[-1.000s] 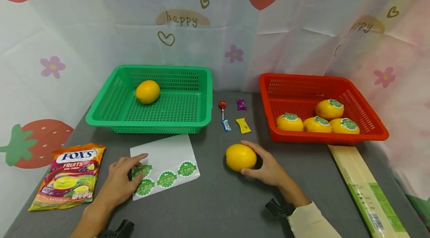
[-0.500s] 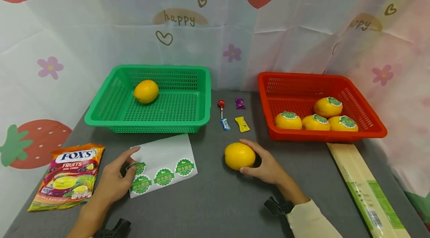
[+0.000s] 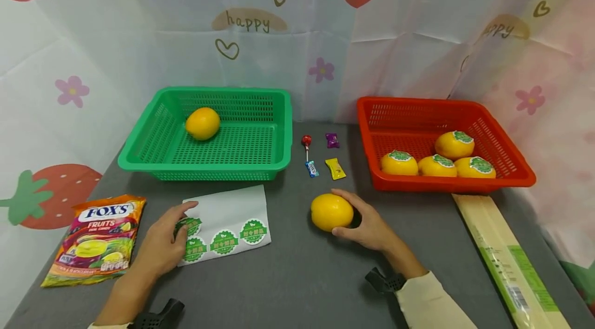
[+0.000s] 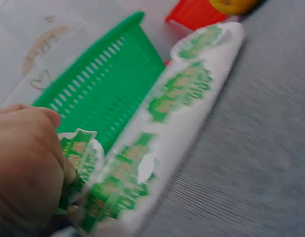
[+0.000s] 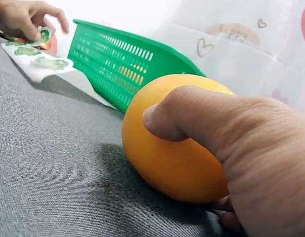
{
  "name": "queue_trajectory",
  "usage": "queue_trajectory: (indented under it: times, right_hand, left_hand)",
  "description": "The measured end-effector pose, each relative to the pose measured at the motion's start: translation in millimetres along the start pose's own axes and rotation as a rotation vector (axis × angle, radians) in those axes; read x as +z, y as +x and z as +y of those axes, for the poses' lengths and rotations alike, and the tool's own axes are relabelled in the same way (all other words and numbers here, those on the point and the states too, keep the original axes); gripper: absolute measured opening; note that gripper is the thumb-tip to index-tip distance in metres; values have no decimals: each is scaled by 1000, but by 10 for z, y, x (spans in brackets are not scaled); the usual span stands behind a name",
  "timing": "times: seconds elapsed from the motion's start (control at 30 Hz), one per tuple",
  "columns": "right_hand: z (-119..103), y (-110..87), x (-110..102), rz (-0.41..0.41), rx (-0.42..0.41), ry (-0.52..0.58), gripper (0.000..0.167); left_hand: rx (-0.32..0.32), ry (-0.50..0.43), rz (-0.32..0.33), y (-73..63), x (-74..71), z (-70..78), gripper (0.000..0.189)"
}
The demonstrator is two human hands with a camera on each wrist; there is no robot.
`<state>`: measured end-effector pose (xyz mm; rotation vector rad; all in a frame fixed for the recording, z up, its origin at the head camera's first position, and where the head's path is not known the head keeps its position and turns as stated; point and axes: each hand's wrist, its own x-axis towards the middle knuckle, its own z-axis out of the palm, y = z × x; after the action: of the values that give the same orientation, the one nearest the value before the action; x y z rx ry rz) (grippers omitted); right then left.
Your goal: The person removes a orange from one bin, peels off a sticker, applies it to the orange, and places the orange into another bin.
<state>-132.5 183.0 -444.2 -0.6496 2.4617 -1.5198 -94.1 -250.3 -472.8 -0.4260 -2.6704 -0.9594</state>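
My left hand (image 3: 160, 246) pinches a round green-and-white sticker (image 3: 191, 226) at the left side of a white sticker sheet (image 3: 234, 206). In the left wrist view that sticker (image 4: 79, 148) stands partly up from the sheet, its lower part hidden by the thumb. Several more green stickers (image 3: 224, 242) lie along the sheet's near edge. On the grey table, right of centre, my right hand (image 3: 367, 223) holds a yellow lemon (image 3: 329, 212) from its right side. The thumb lies across the lemon (image 5: 167, 163) in the right wrist view; no sticker shows on it.
Behind the sheet stands a green basket (image 3: 204, 167) with one plain lemon (image 3: 202, 124). A red basket (image 3: 455, 184) at right holds several stickered lemons (image 3: 454, 145). Between them lie a lollipop (image 3: 306, 142) and small candies (image 3: 335, 169). A candy bag (image 3: 95, 241) and long packet (image 3: 509, 262) flank the hands.
My left fingers have closed in on the sticker at the left and drawn slightly left, the sheet shifting a little with them. The right hand and its lemon have stayed in place.
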Motion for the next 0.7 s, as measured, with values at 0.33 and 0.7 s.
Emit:
queue_trajectory:
  times: [0.33,0.7]
  right_hand:
    - [-5,11,-5,-3,-21,-8,75]
    - [18,-5,-1,-2,-17,-20,74]
  left_hand:
    - [50,78,-164,-67,11,0,73]
    - [109,133,-181,-84,122,57,83]
